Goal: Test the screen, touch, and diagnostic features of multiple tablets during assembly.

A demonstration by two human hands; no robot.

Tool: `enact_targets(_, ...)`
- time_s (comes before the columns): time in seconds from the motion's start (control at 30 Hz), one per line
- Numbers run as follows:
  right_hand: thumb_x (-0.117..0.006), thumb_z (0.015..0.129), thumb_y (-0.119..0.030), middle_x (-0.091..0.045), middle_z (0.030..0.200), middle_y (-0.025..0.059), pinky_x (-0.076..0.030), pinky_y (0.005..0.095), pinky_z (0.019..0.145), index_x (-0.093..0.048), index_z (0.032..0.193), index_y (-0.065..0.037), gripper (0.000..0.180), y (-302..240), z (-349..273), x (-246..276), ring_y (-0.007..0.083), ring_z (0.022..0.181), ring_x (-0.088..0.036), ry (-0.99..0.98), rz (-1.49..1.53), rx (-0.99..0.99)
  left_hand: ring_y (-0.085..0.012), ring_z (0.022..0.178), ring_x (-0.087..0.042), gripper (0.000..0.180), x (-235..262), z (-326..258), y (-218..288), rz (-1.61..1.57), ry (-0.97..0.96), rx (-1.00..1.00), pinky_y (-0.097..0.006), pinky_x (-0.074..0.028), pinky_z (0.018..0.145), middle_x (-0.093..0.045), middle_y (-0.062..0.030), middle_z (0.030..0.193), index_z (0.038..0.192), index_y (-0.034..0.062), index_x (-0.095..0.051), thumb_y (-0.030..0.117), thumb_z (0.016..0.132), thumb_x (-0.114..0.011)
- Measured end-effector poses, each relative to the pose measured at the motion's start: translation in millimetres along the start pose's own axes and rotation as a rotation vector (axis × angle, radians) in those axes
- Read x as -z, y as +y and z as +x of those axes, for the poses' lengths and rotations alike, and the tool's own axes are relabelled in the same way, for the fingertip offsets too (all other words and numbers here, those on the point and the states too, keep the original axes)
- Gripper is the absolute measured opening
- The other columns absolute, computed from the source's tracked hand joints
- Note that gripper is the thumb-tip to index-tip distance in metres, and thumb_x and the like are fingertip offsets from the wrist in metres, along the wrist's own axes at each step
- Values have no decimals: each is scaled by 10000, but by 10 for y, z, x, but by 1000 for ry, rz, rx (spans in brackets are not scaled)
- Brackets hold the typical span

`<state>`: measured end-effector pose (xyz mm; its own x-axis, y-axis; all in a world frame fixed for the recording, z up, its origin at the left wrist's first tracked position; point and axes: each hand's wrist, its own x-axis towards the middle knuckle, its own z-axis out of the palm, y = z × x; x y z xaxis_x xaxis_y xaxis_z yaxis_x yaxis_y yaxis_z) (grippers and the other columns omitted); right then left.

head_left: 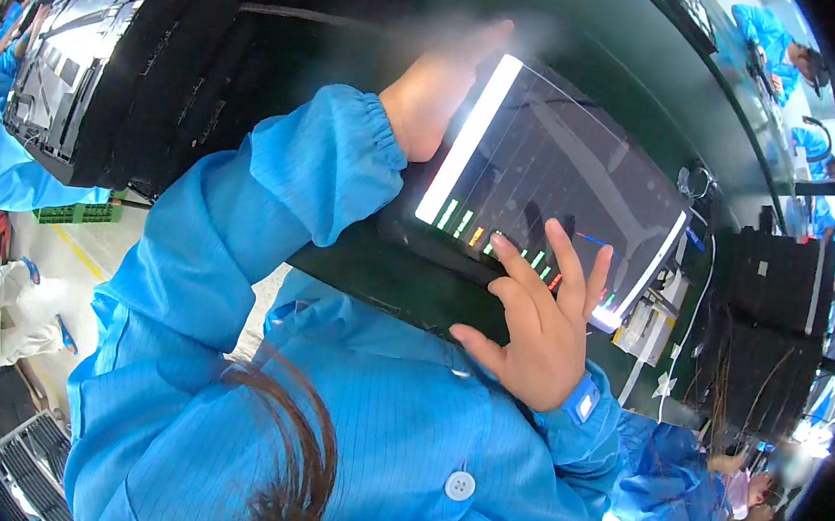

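A tablet (567, 164) with a lit, dark screen lies tilted in front of me, with white bars at two ends and rows of small coloured text along its near side. My left hand (431, 101) is closed at the tablet's far left edge; its fingertips are smeared or partly hidden there. Over the near side of the screen, my right hand (543, 338) has its fingers spread, the fingertips at or just above the glass. Whether they touch it I cannot tell. Nothing is held in the right hand.
Black cases (125, 62) stand at the left, and more black boxes (768, 324) at the right. Near the tablet's right end are a white cable (700, 308) and small parts on the dark green bench (365, 281). Several people in blue work nearby.
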<state>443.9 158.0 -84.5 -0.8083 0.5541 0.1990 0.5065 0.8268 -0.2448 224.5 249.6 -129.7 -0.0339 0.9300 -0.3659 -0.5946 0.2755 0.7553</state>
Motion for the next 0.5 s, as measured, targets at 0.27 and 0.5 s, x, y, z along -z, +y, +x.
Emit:
enact_targets(0.27, -606, 805, -379, -577, 1133, 109, -116, 565, 1049, -561, 899, -61, 334, 243, 638, 403, 354, 1242, -363, 223, -131, 30, -181, 777, -626, 351, -45, -67, 38, -164, -147, 71, -324, -497, 728, -656, -64, 917, 960, 78, -612, 396, 903, -475)
enact_targets(0.5, -559, 832, -142, -628, 813, 155, -461, 358, 742, -557, 959, -25, 173, 612, 1452, 146, 306, 852, -608, 211, 247, -70, -152, 642, -578, 349, -123, -108, 83, -168, -82, 72, -288, -469, 617, -621, -30, 762, 878, 89, -605, 397, 913, -444)
